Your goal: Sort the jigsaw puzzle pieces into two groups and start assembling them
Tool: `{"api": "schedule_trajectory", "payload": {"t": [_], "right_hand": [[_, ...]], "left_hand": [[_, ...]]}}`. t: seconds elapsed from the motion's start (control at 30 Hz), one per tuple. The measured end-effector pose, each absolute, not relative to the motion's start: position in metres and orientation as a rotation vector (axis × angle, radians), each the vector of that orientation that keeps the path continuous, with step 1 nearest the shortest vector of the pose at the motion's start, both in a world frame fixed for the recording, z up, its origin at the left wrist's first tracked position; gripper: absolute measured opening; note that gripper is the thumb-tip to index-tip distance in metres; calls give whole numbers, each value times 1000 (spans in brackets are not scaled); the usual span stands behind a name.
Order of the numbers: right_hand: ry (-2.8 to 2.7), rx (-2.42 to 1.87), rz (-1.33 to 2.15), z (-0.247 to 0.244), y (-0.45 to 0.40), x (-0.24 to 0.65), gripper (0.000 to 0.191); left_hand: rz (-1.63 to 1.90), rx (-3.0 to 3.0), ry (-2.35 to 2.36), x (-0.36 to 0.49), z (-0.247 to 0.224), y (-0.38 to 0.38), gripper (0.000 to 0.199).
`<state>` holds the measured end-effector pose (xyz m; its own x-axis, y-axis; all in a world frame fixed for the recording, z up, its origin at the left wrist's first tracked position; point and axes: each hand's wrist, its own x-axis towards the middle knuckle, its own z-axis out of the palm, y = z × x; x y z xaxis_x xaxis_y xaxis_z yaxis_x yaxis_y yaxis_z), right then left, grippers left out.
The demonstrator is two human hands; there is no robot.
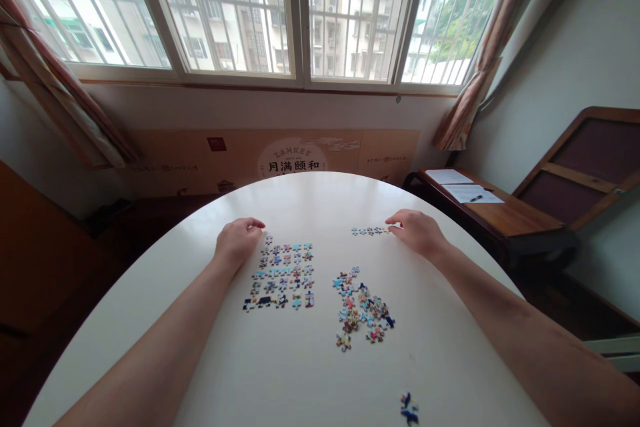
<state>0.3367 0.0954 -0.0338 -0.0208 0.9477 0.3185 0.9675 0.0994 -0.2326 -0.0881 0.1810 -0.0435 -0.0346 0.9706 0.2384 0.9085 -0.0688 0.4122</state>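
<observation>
My left hand (pixel 240 238) rests on the white round table (pixel 215 360), fingers loosely bent, index finger a little apart from the thumb. Just right of it lies a single jigsaw puzzle piece (pixel 269 240), above several rows of spaced puzzle pieces (pixel 285 273). On the far right side, my right hand (pixel 420 230) has thumb and index finger around the end piece of a short row of puzzle pieces (pixel 369 231). A loose heap of puzzle pieces (pixel 367 307) lies between my forearms. Nearer to me are a few puzzle pieces (pixel 409 408) close together.
Past the table's curved far edge, a large printed cardboard box (pixel 390 147) stands below barred windows (pixel 240 13). To the right, a wooden seat (pixel 515 210) bears paper sheets (pixel 450 177) and a pen (pixel 477 198). Tied curtains (pixel 475 100) hang at both sides.
</observation>
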Motion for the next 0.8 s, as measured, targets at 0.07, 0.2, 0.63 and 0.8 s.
{"api": "schedule_trajectory", "payload": {"t": [0.07, 0.2, 0.63, 0.8], "right_hand": [[-1985, -1831, -108, -27, 89, 328, 21], [-2307, -1320, 107, -15, 70, 300, 20], [-2545, -1227, 253, -20, 62, 279, 12], [-2473, -1343, 171, -23, 69, 287, 14]], "left_hand": [[709, 2084, 2054, -88, -43, 181, 29], [719, 2090, 2050, -87, -44, 181, 29], [706, 2089, 2056, -88, -46, 182, 29], [713, 2085, 2048, -88, -47, 183, 30]]}}
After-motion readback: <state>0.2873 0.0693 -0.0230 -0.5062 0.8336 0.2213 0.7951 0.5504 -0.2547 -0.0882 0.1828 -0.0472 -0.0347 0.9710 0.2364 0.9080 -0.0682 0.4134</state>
